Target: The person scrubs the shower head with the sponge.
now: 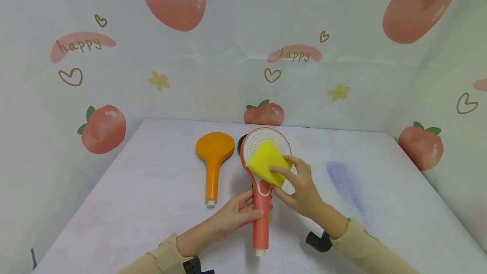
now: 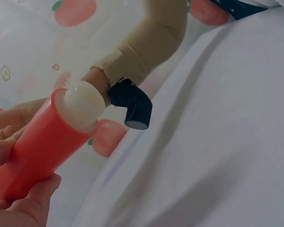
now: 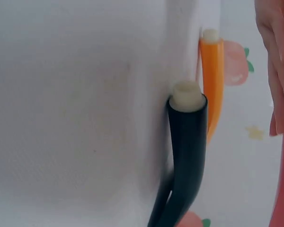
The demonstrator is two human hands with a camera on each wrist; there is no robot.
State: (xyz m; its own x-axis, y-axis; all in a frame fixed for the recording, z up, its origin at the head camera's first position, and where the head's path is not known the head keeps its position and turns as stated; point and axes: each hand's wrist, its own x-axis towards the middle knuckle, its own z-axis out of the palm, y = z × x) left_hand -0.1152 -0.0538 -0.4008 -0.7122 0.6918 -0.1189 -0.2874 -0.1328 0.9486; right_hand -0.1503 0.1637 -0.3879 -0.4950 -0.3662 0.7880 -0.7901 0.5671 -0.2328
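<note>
My left hand (image 1: 239,215) grips the coral-red handle of a shower head (image 1: 261,227), holding it upright with its white nozzle face toward me. The handle's white threaded end (image 2: 85,101) shows large in the left wrist view. My right hand (image 1: 304,187) pinches a yellow sponge (image 1: 268,162) between thumb and fingers. The sponge lies over the lower part of the nozzle face. In the right wrist view the left hand's fingers (image 3: 279,61) appear beside the red handle at the right edge.
An orange shower head (image 1: 214,164) lies face down on the white table (image 1: 160,231), left of the hands. Behind the red one is a dark green shower head (image 3: 187,146), mostly hidden in the head view. A patterned cloth wall (image 1: 213,62) rises at the back.
</note>
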